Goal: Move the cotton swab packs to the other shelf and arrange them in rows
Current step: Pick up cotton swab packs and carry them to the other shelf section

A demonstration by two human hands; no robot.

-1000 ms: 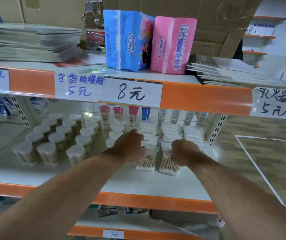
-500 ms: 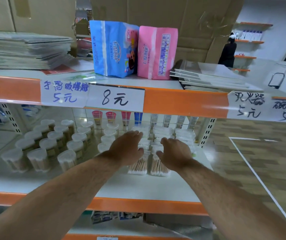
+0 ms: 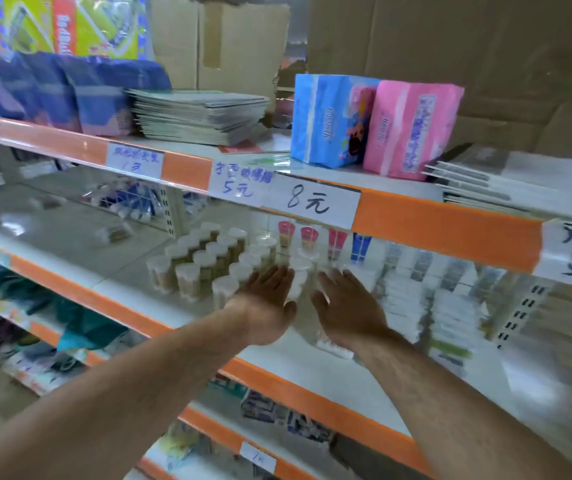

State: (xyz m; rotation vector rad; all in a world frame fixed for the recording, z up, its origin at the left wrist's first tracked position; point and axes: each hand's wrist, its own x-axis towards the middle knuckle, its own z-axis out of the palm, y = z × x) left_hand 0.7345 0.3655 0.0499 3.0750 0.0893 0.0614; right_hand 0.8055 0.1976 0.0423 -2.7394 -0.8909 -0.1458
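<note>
My left hand (image 3: 266, 308) and right hand (image 3: 348, 308) hovered flat and empty, fingers straight, above the middle shelf (image 3: 312, 372), with the cotton swab packs (image 3: 449, 306) stacked just right of them.

The middle shelf (image 3: 315, 375), white on top with an orange front lip, was carrying the load. Left of centre stood the round clear tubs (image 3: 204, 265) of swabs, upright in tight rows and touching one another. Just right of them lay the flat cotton swab packs (image 3: 412, 306), overlapped in rows running to the back, their edges smeared by blur. Far left, one small pack (image 3: 114, 232) lay alone, well apart from the tubs. Up top, the upper shelf (image 3: 433, 220) held a stack of booklets (image 3: 201, 116). A blue pack (image 3: 333, 119) and a pink pack (image 3: 412, 129) stood side by side, touching, with flat sleeves (image 3: 520, 181) piled at the right. Handwritten price tags (image 3: 308, 202) hung on its orange lip.
</note>
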